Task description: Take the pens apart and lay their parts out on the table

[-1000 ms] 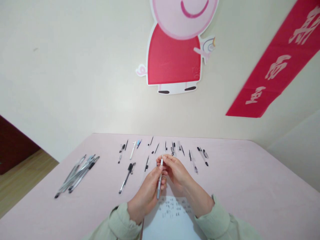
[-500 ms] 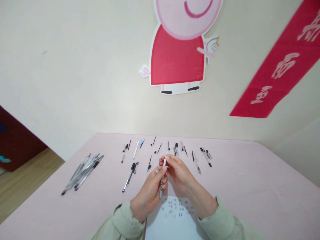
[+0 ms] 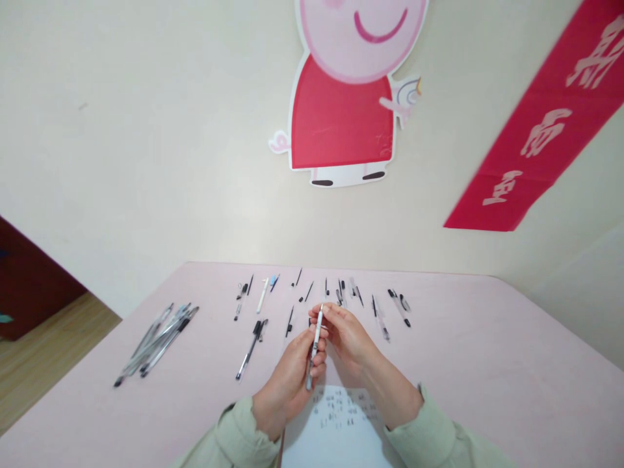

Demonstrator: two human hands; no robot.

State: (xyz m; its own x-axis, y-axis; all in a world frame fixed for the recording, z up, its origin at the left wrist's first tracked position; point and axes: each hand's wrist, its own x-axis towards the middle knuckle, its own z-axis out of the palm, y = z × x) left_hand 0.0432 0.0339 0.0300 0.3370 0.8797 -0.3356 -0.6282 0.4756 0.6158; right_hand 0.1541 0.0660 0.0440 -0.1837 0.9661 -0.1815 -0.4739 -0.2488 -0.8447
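Observation:
A slim white pen (image 3: 316,333) with a grey lower end is held upright, slightly tilted, above the top of a paper sheet (image 3: 336,442). My left hand (image 3: 290,374) is closed round its lower shaft, thumb along the side. At the pointed upper end, the fingers of my right hand (image 3: 351,335) pinch the pen. A small dark piece sits by the fingertips, too small to name. Handwritten characters cover the upper part of the sheet, under my wrists.
A bundle of pens (image 3: 156,344) lies at left on the pink tablecloth (image 3: 487,364). A capped black pen (image 3: 248,351) is left of my hands. Behind are a white pen (image 3: 262,296) and several taken-apart pens, refills and caps. A pale wall (image 3: 195,162) rises behind the table.
My left thumb has shifted off the front of the pen, so more of its white shaft shows. The right hand keeps its place at the tip. The view has shifted slightly.

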